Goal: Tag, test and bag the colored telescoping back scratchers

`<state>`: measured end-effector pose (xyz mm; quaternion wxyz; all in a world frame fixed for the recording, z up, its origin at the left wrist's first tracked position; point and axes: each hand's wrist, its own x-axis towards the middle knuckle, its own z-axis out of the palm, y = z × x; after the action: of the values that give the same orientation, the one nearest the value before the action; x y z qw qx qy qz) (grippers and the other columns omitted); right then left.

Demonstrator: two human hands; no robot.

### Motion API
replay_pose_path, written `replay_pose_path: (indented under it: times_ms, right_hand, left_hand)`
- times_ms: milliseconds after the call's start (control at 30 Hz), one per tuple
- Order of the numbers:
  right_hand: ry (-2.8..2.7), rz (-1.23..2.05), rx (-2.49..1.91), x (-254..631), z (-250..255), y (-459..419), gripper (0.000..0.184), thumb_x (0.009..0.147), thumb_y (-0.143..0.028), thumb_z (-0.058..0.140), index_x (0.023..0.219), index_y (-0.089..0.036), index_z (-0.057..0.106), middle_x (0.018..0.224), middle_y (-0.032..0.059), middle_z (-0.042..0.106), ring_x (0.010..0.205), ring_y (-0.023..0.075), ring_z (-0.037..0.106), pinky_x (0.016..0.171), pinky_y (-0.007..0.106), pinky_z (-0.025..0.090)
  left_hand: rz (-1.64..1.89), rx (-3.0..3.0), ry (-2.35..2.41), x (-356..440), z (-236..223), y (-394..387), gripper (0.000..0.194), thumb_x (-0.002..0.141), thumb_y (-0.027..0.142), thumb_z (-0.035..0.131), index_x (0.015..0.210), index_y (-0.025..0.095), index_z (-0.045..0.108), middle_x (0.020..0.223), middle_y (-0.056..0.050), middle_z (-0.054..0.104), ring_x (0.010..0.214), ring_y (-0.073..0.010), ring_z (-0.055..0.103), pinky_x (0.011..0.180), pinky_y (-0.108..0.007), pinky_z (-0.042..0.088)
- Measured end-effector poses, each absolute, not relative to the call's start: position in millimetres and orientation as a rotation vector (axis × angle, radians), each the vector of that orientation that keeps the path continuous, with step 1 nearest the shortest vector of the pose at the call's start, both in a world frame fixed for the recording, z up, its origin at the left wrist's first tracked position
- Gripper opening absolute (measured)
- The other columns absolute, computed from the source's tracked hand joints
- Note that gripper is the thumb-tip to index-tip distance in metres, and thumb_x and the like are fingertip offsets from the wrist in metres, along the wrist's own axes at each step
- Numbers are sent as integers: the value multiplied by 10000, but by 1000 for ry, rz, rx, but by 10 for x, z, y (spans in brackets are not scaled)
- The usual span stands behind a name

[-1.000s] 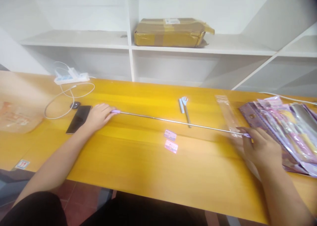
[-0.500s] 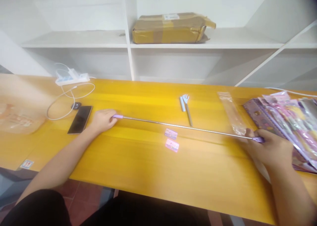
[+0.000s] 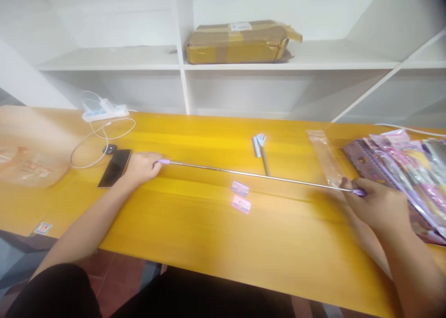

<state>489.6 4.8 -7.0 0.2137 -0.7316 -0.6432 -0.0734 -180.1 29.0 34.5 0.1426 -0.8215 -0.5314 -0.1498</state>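
A thin, extended telescopic metal rod (image 3: 244, 173) with purple ends stretches between my two hands above the table. My left hand (image 3: 143, 166), beside the phone, is closed around its left purple end. On the right, my right hand (image 3: 378, 202) grips the other purple end, partly hidden by the fingers. Behind the rod lies a small back scratcher (image 3: 262, 142) with a pale blue claw and a metal shaft, next to a short light blue tube (image 3: 256, 147). In front of the rod are a purple printed card (image 3: 240, 188) and a pink printed card (image 3: 241, 204).
A clear plastic sleeve (image 3: 324, 155) and a purple box (image 3: 371, 162) with several wrapped items (image 3: 414, 169) lie right. Left are a phone (image 3: 115, 168), a power strip (image 3: 105, 112), a white cable (image 3: 81, 147) and a plastic bag (image 3: 33, 167). A taped carton (image 3: 239, 43) stands on the shelf.
My right hand has moved slightly left and up with its end of the rod. My left hand keeps its grip. The view has shifted slightly.
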Motion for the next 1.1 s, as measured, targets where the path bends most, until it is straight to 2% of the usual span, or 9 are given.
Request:
replay_pose_path:
  times_ms: [133, 233, 333, 400, 500, 600, 767, 867, 1100]
  right_hand:
    - [-1802, -127, -2125, 4964, 82, 187, 368, 772, -562, 521, 561, -263, 480, 523, 57, 513, 556, 223, 518, 571, 330, 363]
    - [-1895, -140, -2153, 4698, 285, 349, 333, 820, -478, 544, 583, -244, 538, 557, 84, 582, 596, 233, 571, 604, 321, 391]
    - [-2131, -96, -2075, 3996, 451, 531, 242, 891, -318, 542, 806, -179, 721, 775, 135, 740, 702, 236, 662, 681, 308, 429]
    - [-2245, -64, -1973, 3416, 494, 623, 240, 915, -263, 536, 928, -184, 762, 916, 118, 787, 771, 210, 689, 705, 274, 433]
    - [-2373, -55, -1905, 2728, 479, 685, 255, 946, -223, 523, 973, -152, 767, 937, 148, 785, 752, 217, 691, 663, 285, 394]
    - [-2398, -37, -1908, 2458, 434, 679, 287, 987, -219, 490, 971, -151, 768, 922, 147, 781, 749, 218, 696, 649, 286, 369]
    - [-2414, 32, -1912, 2467, 360, 625, 302, 1022, -245, 477, 980, -165, 766, 903, 129, 778, 760, 214, 694, 635, 288, 339]
    - [-2403, 41, -1908, 2476, 334, 614, 301, 1034, -273, 476, 993, -176, 759, 942, 124, 777, 787, 221, 699, 629, 288, 325]
    - [-2374, 32, -1877, 2467, 306, 598, 315, 1046, -323, 464, 961, -198, 741, 976, 100, 781, 825, 204, 694, 624, 284, 295]
  left_hand:
    - [-412, -2299, -1562, -1816, 496, 341, 295, 893, 276, 486, 746, 213, 734, 693, -62, 724, 661, -231, 669, 601, -333, 385]
    - [-370, -2260, -1608, -1567, 587, 438, 301, 891, 305, 489, 733, 209, 727, 705, -85, 734, 649, -249, 664, 575, -338, 359]
    - [-256, -2293, -1660, -925, 618, 515, 322, 919, 335, 491, 823, 201, 768, 748, -111, 762, 669, -273, 690, 562, -339, 353]
    - [-217, -2384, -1665, -402, 613, 539, 312, 933, 311, 498, 903, 187, 783, 813, -133, 782, 705, -282, 716, 572, -343, 383]
    - [-234, -2495, -1668, 167, 603, 544, 330, 972, 305, 493, 929, 158, 786, 818, -167, 776, 725, -283, 736, 618, -358, 439]
    - [-252, -2495, -1719, 309, 600, 533, 337, 990, 298, 486, 931, 158, 786, 851, -175, 781, 764, -290, 753, 648, -369, 469]
    - [-155, -2492, -1758, 173, 569, 526, 346, 993, 308, 487, 953, 169, 801, 882, -175, 789, 821, -324, 766, 671, -388, 488]
    - [-159, -2496, -1764, 162, 515, 550, 330, 986, 322, 503, 931, 185, 798, 871, -154, 791, 798, -305, 753, 672, -379, 480]
    - [-420, -2464, -1551, 148, 443, 682, 222, 936, 219, 546, 839, 172, 740, 848, -146, 751, 823, -267, 700, 740, -402, 457]
